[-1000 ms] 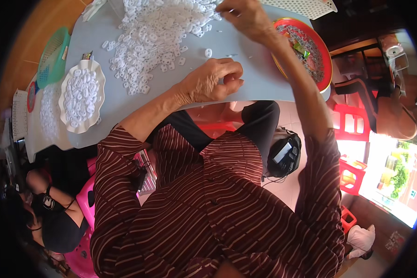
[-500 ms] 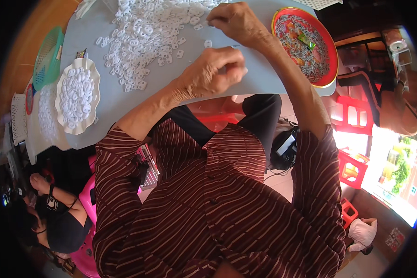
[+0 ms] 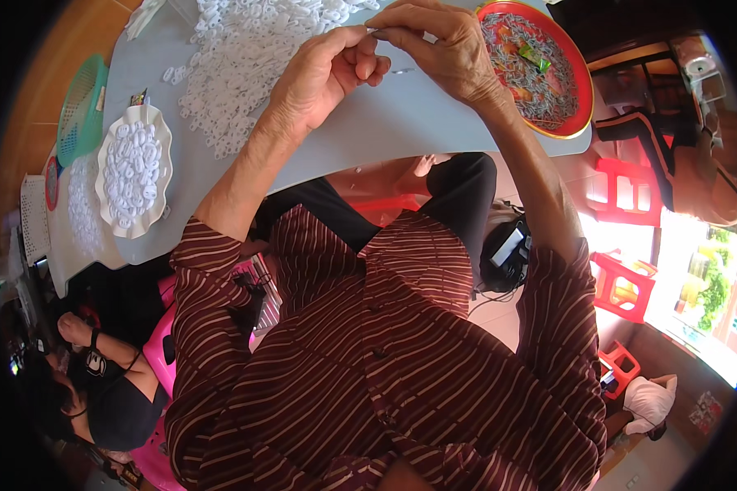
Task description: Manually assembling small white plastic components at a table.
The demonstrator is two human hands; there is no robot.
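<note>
Tiny greyish piece (image 3: 373, 33): pinched in my grasp, mostly hidden.
White rounded plastic pieces (image 3: 237, 82): heaped loosely before me, leftward.

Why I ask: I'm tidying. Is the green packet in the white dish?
No, the green packet lies in the red tray.

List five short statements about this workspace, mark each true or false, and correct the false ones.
1. The left hand and right hand are close together at the fingertips, above the grey table. True.
2. The round red tray is on the person's left. False: it is on the person's right.
3. A small green packet lies in the red tray. True.
4. The scalloped white dish is empty. False: it holds a pile of small white pieces.
5. The green basket sits beside the red tray. False: it is across the table, near the scalloped dish.
</note>
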